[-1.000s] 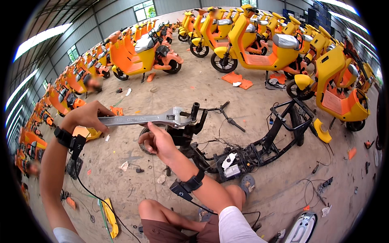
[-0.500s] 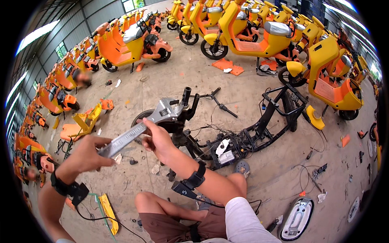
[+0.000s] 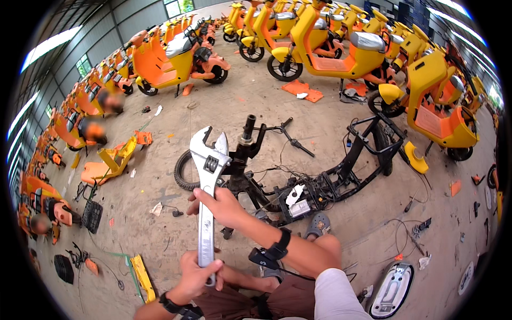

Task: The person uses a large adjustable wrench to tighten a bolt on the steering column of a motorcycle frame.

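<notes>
A large silver adjustable steel wrench (image 3: pixel 207 197) is held upright in both hands, jaw end uppermost, in front of the person's knees. The left hand (image 3: pixel 194 277) is closed in a fist around the lower end of the handle. The right hand (image 3: pixel 221 205) wraps the shaft at mid-length, fingers curled over it. Just behind the wrench head stands a stripped black scooter frame (image 3: pixel 320 181) with bare steering column and loose wiring, resting on the dusty concrete floor (image 3: pixel 160 176). Rows of yellow and orange scooters (image 3: pixel 330 48) stand well apart beyond
</notes>
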`<state>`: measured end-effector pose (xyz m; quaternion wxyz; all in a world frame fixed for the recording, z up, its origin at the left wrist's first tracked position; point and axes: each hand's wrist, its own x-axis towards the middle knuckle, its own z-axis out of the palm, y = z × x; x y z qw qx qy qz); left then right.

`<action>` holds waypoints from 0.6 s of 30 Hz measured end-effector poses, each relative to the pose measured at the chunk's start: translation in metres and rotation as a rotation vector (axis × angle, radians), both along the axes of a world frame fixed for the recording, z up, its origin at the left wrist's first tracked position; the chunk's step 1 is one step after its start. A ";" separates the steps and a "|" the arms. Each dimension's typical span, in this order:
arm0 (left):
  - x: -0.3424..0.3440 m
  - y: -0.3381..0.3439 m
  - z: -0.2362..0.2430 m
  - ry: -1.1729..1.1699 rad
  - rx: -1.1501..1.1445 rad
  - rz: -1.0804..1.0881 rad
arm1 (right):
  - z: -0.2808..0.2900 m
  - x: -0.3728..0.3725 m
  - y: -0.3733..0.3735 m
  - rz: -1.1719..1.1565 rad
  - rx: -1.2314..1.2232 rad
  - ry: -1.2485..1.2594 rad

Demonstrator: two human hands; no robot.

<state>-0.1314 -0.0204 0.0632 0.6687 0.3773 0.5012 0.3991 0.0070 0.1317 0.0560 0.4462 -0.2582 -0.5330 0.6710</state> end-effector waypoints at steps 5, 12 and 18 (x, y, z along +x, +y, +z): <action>0.035 -0.023 -0.072 0.043 0.183 0.037 | -0.001 0.032 -0.035 -0.039 -0.047 -0.054; 0.035 -0.042 -0.111 0.126 0.108 0.004 | -0.055 0.045 -0.068 -0.304 -0.209 -0.069; 0.026 -0.047 -0.135 0.289 0.141 -0.034 | -0.063 0.044 -0.073 -0.412 -0.344 -0.128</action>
